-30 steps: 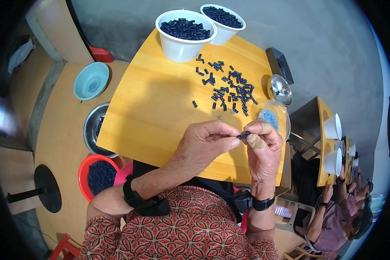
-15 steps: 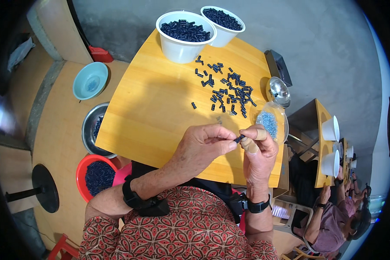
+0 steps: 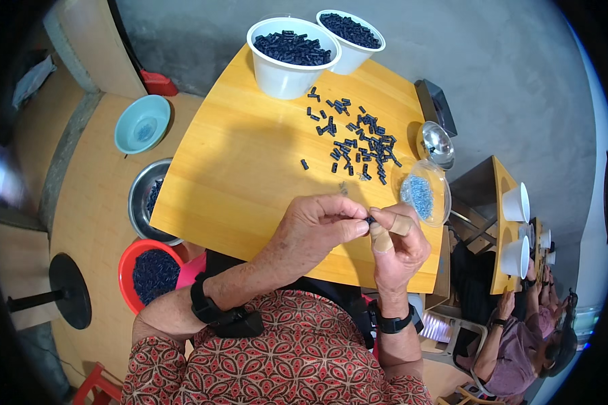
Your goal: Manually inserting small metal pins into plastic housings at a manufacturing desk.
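Over the near edge of the table, the fingertips of my two hands meet around a small dark plastic piece (image 3: pixel 369 220), mostly covered by the fingers. My left hand (image 3: pixel 317 223) pinches it between thumb and forefinger. Tan tape wraps the thumb and forefinger of my right hand (image 3: pixel 400 246), which closes on the piece from the other side. Beyond the hands lies a loose spread of similar black pieces (image 3: pixel 368 145). A round clear dish (image 3: pixel 446 202) of small pale-blue bits stands nearest my right hand.
Two white tubs (image 3: pixel 280 81) full of black pieces stand at the yellow table's (image 3: pixel 209 162) far edge. A metal bowl (image 3: pixel 436 142) sits at its right. Left and lower are a teal basin (image 3: pixel 125 128), a steel bowl (image 3: pixel 138 209) and a red basin (image 3: pixel 127 273). A co-worker (image 3: pixel 513 351) sits far right.
My right hand has shifted slightly left and its fingertips have closed in on the small piece, covering more of it. My left hand has stayed nearly in place.
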A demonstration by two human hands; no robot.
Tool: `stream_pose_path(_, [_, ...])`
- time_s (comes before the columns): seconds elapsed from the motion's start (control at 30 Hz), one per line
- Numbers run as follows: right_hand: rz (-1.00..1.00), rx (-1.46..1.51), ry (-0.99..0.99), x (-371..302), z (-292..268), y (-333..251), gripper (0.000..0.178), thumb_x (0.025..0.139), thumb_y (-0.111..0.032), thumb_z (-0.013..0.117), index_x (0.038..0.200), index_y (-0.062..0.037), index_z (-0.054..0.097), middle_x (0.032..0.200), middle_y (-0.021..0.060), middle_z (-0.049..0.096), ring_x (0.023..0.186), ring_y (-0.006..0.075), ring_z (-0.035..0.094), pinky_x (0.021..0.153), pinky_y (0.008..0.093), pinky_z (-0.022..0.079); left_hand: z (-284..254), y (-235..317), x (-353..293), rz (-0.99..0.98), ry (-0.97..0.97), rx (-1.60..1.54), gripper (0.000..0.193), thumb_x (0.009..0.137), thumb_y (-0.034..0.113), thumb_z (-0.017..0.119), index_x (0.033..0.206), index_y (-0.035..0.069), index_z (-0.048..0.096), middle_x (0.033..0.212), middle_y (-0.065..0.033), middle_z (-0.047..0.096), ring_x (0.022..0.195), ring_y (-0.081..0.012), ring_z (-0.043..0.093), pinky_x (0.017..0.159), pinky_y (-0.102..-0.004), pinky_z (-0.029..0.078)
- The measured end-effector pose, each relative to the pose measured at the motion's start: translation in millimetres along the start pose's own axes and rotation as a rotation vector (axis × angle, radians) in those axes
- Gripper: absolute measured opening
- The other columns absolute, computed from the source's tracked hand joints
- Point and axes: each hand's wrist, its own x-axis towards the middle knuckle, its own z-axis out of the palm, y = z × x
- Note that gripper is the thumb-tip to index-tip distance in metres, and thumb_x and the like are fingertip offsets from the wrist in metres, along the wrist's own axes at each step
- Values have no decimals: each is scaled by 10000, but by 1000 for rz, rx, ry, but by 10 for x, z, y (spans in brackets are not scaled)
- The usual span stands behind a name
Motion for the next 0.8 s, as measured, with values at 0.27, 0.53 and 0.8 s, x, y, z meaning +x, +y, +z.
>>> stream_pose_path(0.27, [-114, -49, -75, -13, 5, 104, 297, 680, 67, 682, 973, 15, 682, 823, 118, 649, 708, 221, 602, 638, 301, 489, -41, -85, -5, -68, 12, 4, 133, 893, 89, 652, 982, -4, 683, 924, -23, 676, 873, -75, 598, 801, -243, 478])
stream_pose_path(0.53, [32, -127, -91, 45, -6, 22, 430, 653, 26, 772, 1059, -7, 633, 895, 114, 643, 795, 229, 606, 701, 319, 495, -46, -50, 35, -158, 49, -105, 161, 886, 124, 663, 982, -3, 690, 933, -37, 686, 907, -99, 608, 859, -261, 457])
stream_pose_path(0.8, [-273, -387, -211, 158, -58, 10, 382, 634, -20, 824, 959, -22, 623, 888, 114, 643, 797, 281, 603, 693, 368, 491, -75, -39, 41, -160, 37, -27, 212, 901, 169, 654, 1023, 0, 694, 952, -29, 683, 906, -84, 587, 841, -248, 445])
